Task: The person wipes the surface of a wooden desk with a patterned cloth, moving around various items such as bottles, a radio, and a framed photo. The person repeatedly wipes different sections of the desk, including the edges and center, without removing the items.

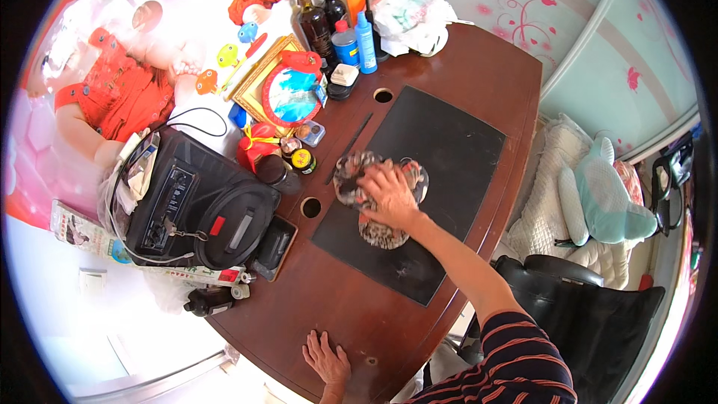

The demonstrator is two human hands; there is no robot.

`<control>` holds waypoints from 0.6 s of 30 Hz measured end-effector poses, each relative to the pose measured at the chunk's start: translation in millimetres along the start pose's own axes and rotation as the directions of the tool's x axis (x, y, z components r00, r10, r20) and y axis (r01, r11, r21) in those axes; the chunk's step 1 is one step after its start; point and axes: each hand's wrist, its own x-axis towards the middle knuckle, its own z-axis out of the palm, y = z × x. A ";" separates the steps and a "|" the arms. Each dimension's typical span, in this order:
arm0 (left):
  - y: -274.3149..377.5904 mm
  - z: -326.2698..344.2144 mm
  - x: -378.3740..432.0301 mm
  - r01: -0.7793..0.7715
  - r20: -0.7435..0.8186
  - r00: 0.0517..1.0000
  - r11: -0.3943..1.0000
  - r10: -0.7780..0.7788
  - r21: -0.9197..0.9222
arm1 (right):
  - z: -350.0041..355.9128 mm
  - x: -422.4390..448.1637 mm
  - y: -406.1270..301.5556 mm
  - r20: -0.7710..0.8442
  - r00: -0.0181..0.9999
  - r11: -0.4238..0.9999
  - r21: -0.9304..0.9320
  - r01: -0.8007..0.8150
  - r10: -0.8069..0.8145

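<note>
A bunched cloth point(384, 233) with a dark, mottled pattern lies on the black desk mat point(449, 140), its left part reaching over the mat's edge. My right hand point(390, 193) presses down on the middle of it, palm down, fingers bent over the fabric. Folds of cloth stick out around the hand, and the part beneath the palm is hidden. My left hand point(328, 358) rests flat on the reddish-brown wooden desk point(314, 292) near its corner, fingers spread, holding nothing.
Along the wall stand a black speaker box point(185, 191), a smartphone point(275, 247), jars point(277, 174), a red-framed mirror point(291, 95), bottles point(317, 25) and a white plastic bag point(412, 11). Two round holes point(310, 207) pierce the desktop. A black chair point(583, 320) stands at the right.
</note>
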 end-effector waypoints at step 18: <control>4.3 -2.8 2.2 -0.045 -0.056 0.997 0.999 0.046 0.017 | -64.1 -158.3 20.4 0.083 0.993 0.995 -0.069 -0.076 0.081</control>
